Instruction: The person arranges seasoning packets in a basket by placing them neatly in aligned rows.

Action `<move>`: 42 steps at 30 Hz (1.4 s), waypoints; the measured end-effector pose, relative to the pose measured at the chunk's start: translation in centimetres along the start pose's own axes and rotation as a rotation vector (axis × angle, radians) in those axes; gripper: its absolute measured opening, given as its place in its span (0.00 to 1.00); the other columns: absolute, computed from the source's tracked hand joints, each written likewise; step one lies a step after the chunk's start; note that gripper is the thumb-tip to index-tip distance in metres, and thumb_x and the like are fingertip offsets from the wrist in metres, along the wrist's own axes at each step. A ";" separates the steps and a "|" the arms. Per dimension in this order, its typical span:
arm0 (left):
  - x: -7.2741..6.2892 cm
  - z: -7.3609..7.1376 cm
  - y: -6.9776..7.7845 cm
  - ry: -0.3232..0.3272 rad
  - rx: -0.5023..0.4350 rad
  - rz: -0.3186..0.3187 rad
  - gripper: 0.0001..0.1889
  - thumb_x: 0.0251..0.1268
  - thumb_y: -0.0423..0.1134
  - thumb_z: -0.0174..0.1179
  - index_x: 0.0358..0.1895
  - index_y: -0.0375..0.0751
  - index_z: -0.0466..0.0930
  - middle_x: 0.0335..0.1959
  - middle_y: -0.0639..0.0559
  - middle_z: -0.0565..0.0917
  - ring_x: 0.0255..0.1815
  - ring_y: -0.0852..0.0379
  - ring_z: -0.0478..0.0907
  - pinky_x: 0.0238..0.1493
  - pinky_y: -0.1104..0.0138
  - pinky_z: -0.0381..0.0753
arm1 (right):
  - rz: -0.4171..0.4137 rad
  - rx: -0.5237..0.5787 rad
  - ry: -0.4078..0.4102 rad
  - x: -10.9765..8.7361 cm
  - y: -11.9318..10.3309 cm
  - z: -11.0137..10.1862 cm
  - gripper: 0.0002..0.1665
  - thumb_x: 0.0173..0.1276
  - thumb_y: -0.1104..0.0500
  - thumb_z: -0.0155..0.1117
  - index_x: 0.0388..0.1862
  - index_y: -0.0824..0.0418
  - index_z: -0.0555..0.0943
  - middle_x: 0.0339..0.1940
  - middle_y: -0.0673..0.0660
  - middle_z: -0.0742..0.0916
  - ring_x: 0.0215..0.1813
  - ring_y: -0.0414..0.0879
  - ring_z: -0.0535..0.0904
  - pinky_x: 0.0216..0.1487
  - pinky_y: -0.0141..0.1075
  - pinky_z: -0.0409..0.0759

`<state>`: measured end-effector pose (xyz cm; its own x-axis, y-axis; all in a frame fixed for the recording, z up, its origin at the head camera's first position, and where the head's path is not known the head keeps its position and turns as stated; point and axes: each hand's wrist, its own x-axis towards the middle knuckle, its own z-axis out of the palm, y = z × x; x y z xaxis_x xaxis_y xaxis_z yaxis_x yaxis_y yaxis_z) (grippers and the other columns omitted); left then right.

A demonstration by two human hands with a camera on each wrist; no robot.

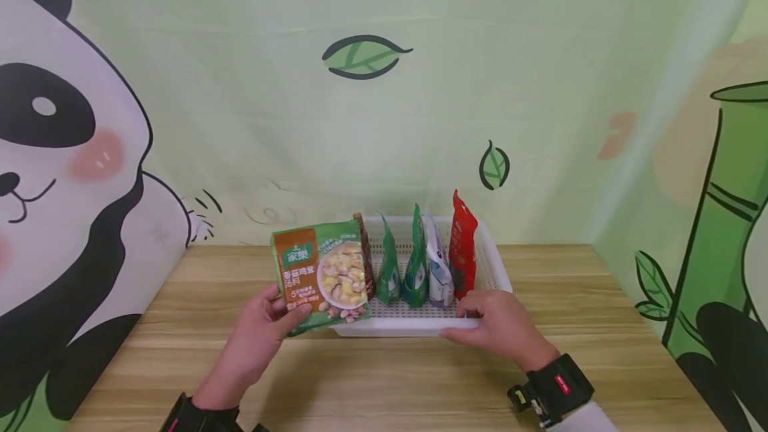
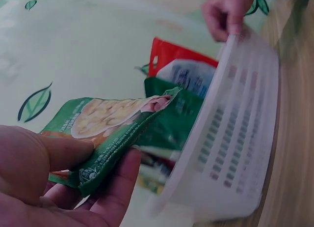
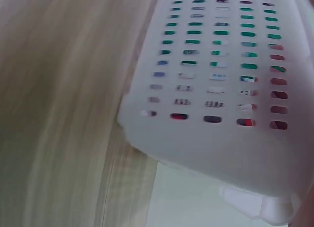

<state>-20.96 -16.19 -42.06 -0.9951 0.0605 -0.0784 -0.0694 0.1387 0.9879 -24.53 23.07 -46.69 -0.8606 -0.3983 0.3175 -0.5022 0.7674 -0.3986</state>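
Observation:
My left hand [image 1: 264, 319] pinches a green and brown soup mix packet [image 1: 324, 275] with a bowl pictured on its front, thumb on the front and fingers behind. The packet is tilted, in front of the left end of a white plastic basket [image 1: 414, 327]. My right hand [image 1: 498, 322] grips the basket's front rim near its right corner. Upright in the basket stand a dark brown packet [image 1: 365, 259], two green packets [image 1: 389, 265], a white and blue packet [image 1: 439, 269] and a red packet [image 1: 463, 245]. The left wrist view shows the held soup mix packet [image 2: 108, 133] up close.
The basket stands on a wood-grain table [image 1: 360, 385], close to its back edge. Behind the table hangs a pale green cloth [image 1: 240, 119] printed with leaves and a panda. Black devices are strapped on both wrists.

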 end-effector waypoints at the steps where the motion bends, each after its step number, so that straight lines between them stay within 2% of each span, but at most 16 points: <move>1: 0.0 0.6 0.0 -0.012 -0.009 0.002 0.27 0.75 0.31 0.60 0.73 0.35 0.68 0.61 0.36 0.84 0.50 0.62 0.85 0.49 0.70 0.84 | 0.016 0.023 0.002 0.0 0.0 0.0 0.18 0.56 0.31 0.77 0.28 0.40 0.87 0.24 0.33 0.83 0.28 0.33 0.73 0.31 0.28 0.74; 4: 0.1 2.2 0.2 -0.045 -0.034 0.007 0.25 0.74 0.30 0.61 0.71 0.34 0.71 0.60 0.37 0.86 0.52 0.58 0.86 0.49 0.69 0.84 | 0.039 0.068 0.023 0.1 0.0 0.0 0.17 0.63 0.31 0.72 0.27 0.39 0.86 0.21 0.34 0.80 0.27 0.34 0.73 0.30 0.29 0.74; 8: 0.1 4.0 0.3 -0.071 -0.072 0.019 0.25 0.72 0.28 0.62 0.70 0.35 0.72 0.58 0.37 0.87 0.52 0.54 0.86 0.49 0.68 0.84 | 0.026 0.080 0.044 0.3 0.0 0.1 0.15 0.69 0.37 0.69 0.26 0.41 0.87 0.18 0.35 0.78 0.25 0.34 0.71 0.29 0.29 0.72; 12: 0.2 5.2 0.2 -0.093 -0.080 0.036 0.25 0.71 0.29 0.63 0.70 0.36 0.74 0.56 0.38 0.88 0.51 0.55 0.86 0.48 0.69 0.84 | 0.087 0.176 0.062 0.5 -0.1 -0.2 0.13 0.72 0.42 0.68 0.30 0.44 0.89 0.20 0.39 0.79 0.27 0.36 0.73 0.30 0.30 0.73; 14: 0.3 5.7 0.1 -0.108 -0.072 0.050 0.24 0.70 0.30 0.64 0.69 0.36 0.75 0.56 0.37 0.88 0.50 0.55 0.85 0.48 0.69 0.84 | 0.115 0.250 0.091 0.5 -0.4 -0.5 0.11 0.73 0.44 0.68 0.33 0.45 0.90 0.24 0.41 0.84 0.30 0.38 0.76 0.33 0.31 0.77; 17: 0.5 6.3 -0.1 -0.133 -0.069 0.064 0.24 0.69 0.31 0.66 0.67 0.35 0.76 0.56 0.37 0.87 0.50 0.54 0.85 0.48 0.68 0.84 | 0.136 0.412 0.127 0.5 -1.0 -0.8 0.10 0.74 0.48 0.67 0.41 0.50 0.91 0.35 0.47 0.91 0.39 0.41 0.83 0.43 0.32 0.83; 21: 0.3 7.0 -0.1 -0.150 -0.078 0.072 0.23 0.68 0.33 0.67 0.65 0.35 0.78 0.57 0.38 0.87 0.51 0.53 0.86 0.48 0.67 0.84 | 0.139 0.677 0.098 0.4 -2.3 -0.7 0.14 0.76 0.55 0.65 0.52 0.62 0.88 0.48 0.57 0.92 0.48 0.42 0.88 0.51 0.31 0.84; 23: 0.2 7.3 0.1 -0.157 -0.078 0.081 0.23 0.68 0.34 0.68 0.65 0.35 0.79 0.57 0.38 0.87 0.52 0.52 0.86 0.49 0.67 0.84 | 0.138 0.784 0.072 0.3 -3.1 -0.4 0.15 0.76 0.59 0.65 0.55 0.68 0.85 0.50 0.56 0.91 0.50 0.41 0.88 0.53 0.30 0.84; 25: 0.0 7.6 0.2 -0.162 -0.076 0.093 0.22 0.68 0.34 0.68 0.64 0.35 0.79 0.56 0.38 0.87 0.52 0.52 0.87 0.49 0.67 0.85 | 0.138 0.845 0.055 0.1 -3.9 -0.3 0.17 0.75 0.62 0.65 0.56 0.71 0.83 0.48 0.48 0.91 0.48 0.36 0.87 0.52 0.30 0.85; 28: -0.1 7.9 0.2 -0.171 -0.089 0.103 0.22 0.67 0.33 0.68 0.63 0.34 0.80 0.56 0.38 0.87 0.50 0.53 0.87 0.48 0.67 0.85 | 0.144 0.919 0.037 -0.1 -5.0 -0.1 0.19 0.73 0.63 0.66 0.56 0.76 0.81 0.44 0.40 0.90 0.45 0.35 0.86 0.49 0.29 0.85; 30: -0.2 8.1 0.2 -0.179 -0.104 0.105 0.22 0.66 0.32 0.69 0.62 0.33 0.80 0.55 0.38 0.88 0.49 0.54 0.87 0.47 0.68 0.85 | 0.156 0.953 0.020 -0.2 -5.8 0.0 0.18 0.73 0.64 0.67 0.53 0.78 0.81 0.41 0.42 0.89 0.42 0.35 0.85 0.46 0.29 0.85; 34: -0.4 8.4 0.0 -0.211 -0.134 0.109 0.23 0.66 0.32 0.70 0.62 0.31 0.79 0.54 0.37 0.88 0.47 0.56 0.88 0.46 0.68 0.85 | 0.238 0.993 -0.029 -0.3 -7.5 0.3 0.20 0.72 0.59 0.69 0.51 0.77 0.83 0.39 0.47 0.91 0.40 0.35 0.85 0.44 0.29 0.85; 38: -0.5 8.7 -0.2 -0.232 -0.142 0.109 0.23 0.65 0.32 0.70 0.62 0.31 0.79 0.55 0.36 0.88 0.48 0.55 0.88 0.46 0.67 0.86 | 0.330 0.983 -0.040 -0.3 -8.6 0.4 0.23 0.71 0.55 0.72 0.54 0.73 0.84 0.42 0.52 0.92 0.40 0.37 0.87 0.44 0.31 0.85; 42: -0.5 8.8 -0.2 -0.233 -0.121 0.119 0.22 0.65 0.32 0.70 0.61 0.32 0.80 0.55 0.36 0.87 0.50 0.53 0.88 0.46 0.67 0.86 | 0.385 0.940 -0.020 -0.3 -8.9 0.5 0.21 0.69 0.54 0.73 0.51 0.70 0.86 0.41 0.56 0.93 0.41 0.38 0.87 0.45 0.31 0.84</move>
<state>-19.82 -7.52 -43.40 -0.9546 0.2969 0.0241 0.0247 -0.0015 0.9997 -19.88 16.12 -43.65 -0.9748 -0.2226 0.0139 -0.0466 0.1424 -0.9887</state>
